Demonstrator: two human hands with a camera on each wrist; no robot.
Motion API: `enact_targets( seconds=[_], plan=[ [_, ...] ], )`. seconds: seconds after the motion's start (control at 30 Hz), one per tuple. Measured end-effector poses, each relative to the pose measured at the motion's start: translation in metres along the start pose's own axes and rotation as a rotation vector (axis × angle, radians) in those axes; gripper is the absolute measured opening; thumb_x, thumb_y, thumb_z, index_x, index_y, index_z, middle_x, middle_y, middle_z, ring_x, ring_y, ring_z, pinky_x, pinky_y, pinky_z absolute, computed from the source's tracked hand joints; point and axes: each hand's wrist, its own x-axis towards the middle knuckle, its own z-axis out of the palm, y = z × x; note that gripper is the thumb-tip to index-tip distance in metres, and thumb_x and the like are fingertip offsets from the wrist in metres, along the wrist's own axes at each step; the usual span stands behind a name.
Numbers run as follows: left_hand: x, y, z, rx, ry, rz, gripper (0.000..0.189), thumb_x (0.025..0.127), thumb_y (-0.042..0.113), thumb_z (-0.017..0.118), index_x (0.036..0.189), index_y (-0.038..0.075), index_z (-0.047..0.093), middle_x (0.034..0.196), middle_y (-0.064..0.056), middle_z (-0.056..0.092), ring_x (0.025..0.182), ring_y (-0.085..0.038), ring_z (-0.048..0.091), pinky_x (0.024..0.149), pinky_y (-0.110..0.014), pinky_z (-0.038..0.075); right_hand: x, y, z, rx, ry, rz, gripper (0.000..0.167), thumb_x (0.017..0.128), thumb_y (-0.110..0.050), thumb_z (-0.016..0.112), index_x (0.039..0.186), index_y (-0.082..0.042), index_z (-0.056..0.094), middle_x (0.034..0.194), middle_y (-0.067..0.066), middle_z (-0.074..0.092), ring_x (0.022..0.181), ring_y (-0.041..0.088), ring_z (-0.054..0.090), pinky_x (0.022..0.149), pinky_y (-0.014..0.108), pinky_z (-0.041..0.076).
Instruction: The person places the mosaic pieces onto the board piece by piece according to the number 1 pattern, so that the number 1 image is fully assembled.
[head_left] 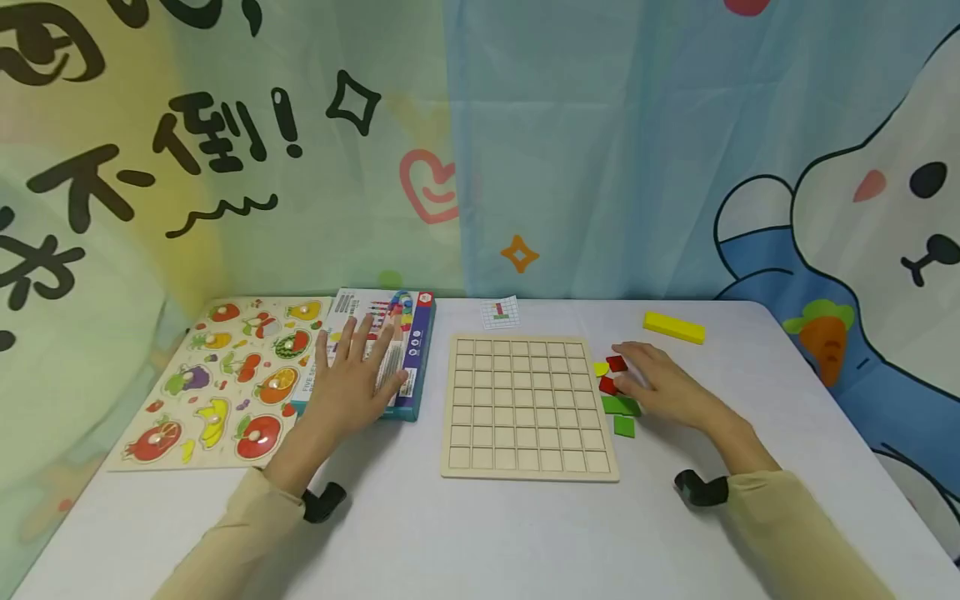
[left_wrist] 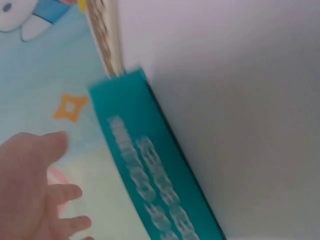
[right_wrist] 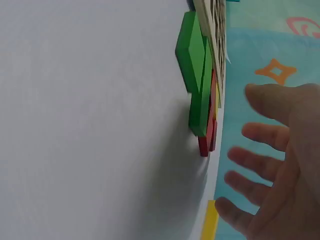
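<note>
My left hand [head_left: 351, 383] is spread over a flat teal and white game box [head_left: 424, 358], its fingers straight. In the left wrist view the teal side of that box shows below the fingers. To the right of a wooden grid board [head_left: 529, 480], my right hand [head_left: 663, 385] hovers with relaxed fingers and holds nothing. Close by its fingertips lie red pieces [head_left: 617, 363], a yellow piece [head_left: 601, 368] and a green rectangle [head_left: 621, 406]. A green square [head_left: 624, 426] lies nearer the front. The right wrist view shows the green pieces [right_wrist: 191, 52] beside the board's edge.
A fruit puzzle board [head_left: 225, 400] lies at the left, partly under the box. Behind the grid board is a small pattern card [head_left: 500, 312]. A yellow bar [head_left: 674, 327] lies at the back right, and a printed curtain [head_left: 585, 167] hangs behind the table.
</note>
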Motion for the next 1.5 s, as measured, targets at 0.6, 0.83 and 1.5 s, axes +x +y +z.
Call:
enact_targets(
  seconds=[0.6, 0.83, 1.5],
  plan=[
    [-0.017, 0.084, 0.028, -0.156, -0.274, 0.642, 0.041, 0.091, 0.029, 0.061, 0.131, 0.026, 0.054, 0.143, -0.003, 0.046, 0.135, -0.026, 0.038, 0.104, -0.049, 0.037, 0.014, -0.005, 0.014, 0.042, 0.061, -0.033, 0.035, 0.091, -0.005, 0.057, 0.126, -0.003, 0.057, 0.128, 0.02, 0.056, 0.117, 0.037, 0.048, 0.1, 0.055, 0.038],
    [-0.026, 0.086, 0.028, -0.142, -0.284, 0.618, 0.041, 0.09, 0.032, 0.06, 0.131, 0.026, 0.055, 0.14, -0.003, 0.047, 0.132, -0.024, 0.04, 0.099, -0.049, 0.041, 0.018, -0.01, 0.02, 0.007, 0.109, -0.035, 0.027, 0.089, -0.007, 0.06, 0.116, -0.005, 0.062, 0.113, 0.014, 0.061, 0.105, 0.031, 0.051, 0.094, 0.051, 0.042],
    [-0.024, 0.076, 0.023, -0.143, -0.325, 0.484, 0.054, 0.087, 0.037, 0.065, 0.134, 0.017, 0.049, 0.144, -0.01, 0.041, 0.134, -0.028, 0.038, 0.095, -0.047, 0.045, 0.026, -0.026, 0.016, 0.203, 0.131, -0.034, 0.022, 0.097, -0.014, 0.05, 0.116, -0.01, 0.061, 0.11, 0.01, 0.063, 0.082, 0.019, 0.054, 0.069, 0.03, 0.047]
  ],
)
